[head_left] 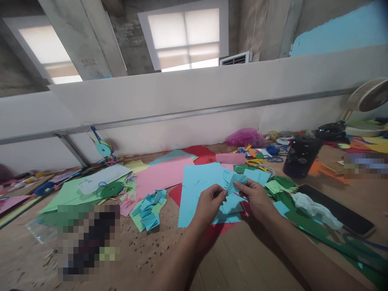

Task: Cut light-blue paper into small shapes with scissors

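Observation:
My left hand (209,204) and my right hand (256,198) meet over the table, each pinching a small folded piece of light blue paper (235,182) held between them. Both hands have their fingers closed on it. Under the hands lies a large light blue sheet (197,190) with more blue cut pieces, on top of red paper (218,229). A pile of small folded blue pieces (149,210) rests on green paper to the left of my left hand.
Pink sheets (160,176), green sheets (72,194) and white paper cover the wooden table (151,258). A dark cup (300,157) and yellow-handled scissors (256,162) stand behind my right hand. A black phone (336,210) and white cloth (315,209) lie right. A fan (368,95) is far right.

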`<state>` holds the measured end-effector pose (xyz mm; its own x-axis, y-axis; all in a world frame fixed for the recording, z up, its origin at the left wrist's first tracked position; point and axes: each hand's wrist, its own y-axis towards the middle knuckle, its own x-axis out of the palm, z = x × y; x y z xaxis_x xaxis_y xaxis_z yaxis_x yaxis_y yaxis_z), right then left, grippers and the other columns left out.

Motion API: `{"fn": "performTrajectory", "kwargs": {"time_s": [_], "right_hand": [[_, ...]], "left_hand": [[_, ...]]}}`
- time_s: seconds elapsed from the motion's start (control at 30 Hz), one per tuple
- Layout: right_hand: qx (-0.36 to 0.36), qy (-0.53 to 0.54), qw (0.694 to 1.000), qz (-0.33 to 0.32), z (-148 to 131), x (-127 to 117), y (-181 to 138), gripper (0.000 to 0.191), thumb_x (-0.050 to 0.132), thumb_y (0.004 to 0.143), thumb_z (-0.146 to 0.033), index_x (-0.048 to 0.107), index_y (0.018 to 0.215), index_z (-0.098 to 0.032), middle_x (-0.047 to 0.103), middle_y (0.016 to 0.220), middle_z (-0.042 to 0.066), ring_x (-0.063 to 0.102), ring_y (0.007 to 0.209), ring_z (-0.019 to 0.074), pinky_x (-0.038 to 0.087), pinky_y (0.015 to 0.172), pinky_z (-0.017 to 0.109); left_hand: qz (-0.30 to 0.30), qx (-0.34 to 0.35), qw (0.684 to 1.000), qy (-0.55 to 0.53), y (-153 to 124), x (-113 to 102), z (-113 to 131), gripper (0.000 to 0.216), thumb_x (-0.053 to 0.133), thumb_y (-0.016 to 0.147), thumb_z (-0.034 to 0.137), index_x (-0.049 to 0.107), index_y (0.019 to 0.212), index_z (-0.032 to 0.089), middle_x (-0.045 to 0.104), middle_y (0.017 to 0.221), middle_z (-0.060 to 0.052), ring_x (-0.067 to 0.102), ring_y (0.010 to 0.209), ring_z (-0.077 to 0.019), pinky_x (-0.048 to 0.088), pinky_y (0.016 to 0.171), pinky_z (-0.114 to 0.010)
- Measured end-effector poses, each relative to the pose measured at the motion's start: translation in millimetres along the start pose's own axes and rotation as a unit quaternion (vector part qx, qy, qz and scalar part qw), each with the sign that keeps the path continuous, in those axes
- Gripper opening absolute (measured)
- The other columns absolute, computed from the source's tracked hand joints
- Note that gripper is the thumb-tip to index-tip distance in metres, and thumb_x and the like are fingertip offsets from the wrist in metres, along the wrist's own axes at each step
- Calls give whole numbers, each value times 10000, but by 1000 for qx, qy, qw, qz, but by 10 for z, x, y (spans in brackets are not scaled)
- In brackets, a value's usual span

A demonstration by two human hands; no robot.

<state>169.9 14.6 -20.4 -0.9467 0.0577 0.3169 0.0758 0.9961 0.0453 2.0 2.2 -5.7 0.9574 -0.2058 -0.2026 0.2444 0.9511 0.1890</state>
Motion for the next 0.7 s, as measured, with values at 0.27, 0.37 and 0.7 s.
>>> {"fn": "performTrajectory", "kwargs": {"time_s": [0.27, 0.37, 0.7], "right_hand": [[-1, -4, 1000, 13, -27, -15, 3, 373, 815, 601, -519, 691, 782, -217, 637, 587, 3, 534, 525, 181, 401, 504, 304], [-4, -7, 1000, 19, -26, -13, 7, 390, 814, 590, -538, 687, 769, -215, 646, 591, 8, 535, 517, 179, 397, 492, 302], [0, -7, 1000, 14, -47, 11, -17, 339, 819, 600, -497, 682, 705, -205, 611, 567, -15, 467, 488, 137, 366, 507, 287]], "left_hand": [[-16, -6, 1000, -26, -1, -26, 19, 196, 570, 817, 344, 595, 731, 170, 591, 667, -9, 540, 647, -140, 417, 633, -260], [-24, -15, 999, -45, 11, -27, 15, 238, 554, 830, 382, 592, 738, 166, 588, 670, -13, 539, 637, -138, 424, 637, -265], [-7, -9, 1000, -21, -11, 18, 16, 200, 586, 813, 363, 583, 757, 171, 584, 670, 3, 536, 641, -136, 414, 622, -258]]}}
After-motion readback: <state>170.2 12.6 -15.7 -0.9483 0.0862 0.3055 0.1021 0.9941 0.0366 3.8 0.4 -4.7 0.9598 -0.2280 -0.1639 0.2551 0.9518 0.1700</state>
